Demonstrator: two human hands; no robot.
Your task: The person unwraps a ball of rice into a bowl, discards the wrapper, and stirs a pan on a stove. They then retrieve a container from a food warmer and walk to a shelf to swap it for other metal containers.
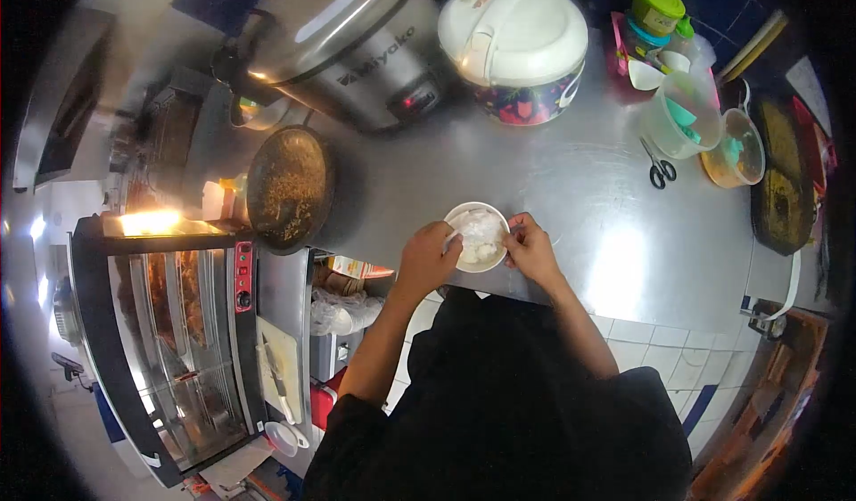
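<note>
A white round bowl (479,269) stands at the front edge of the steel counter. Inside it lies white food (481,250) that looks like rice, with something shiny, like clear plastic, over part of it. My left hand (430,256) is closed at the bowl's left rim, thumb over the edge. On the opposite side, my right hand (531,250) pinches the rim with thumb and fingers. The fingertips under the bowl are hidden.
A Miyako rice cooker (374,64) and a white flowered one (522,55) stand behind. A dark pan (290,189) is at left, near a heated display case (178,340). Scissors (658,167) and plastic tubs (678,118) lie to the right.
</note>
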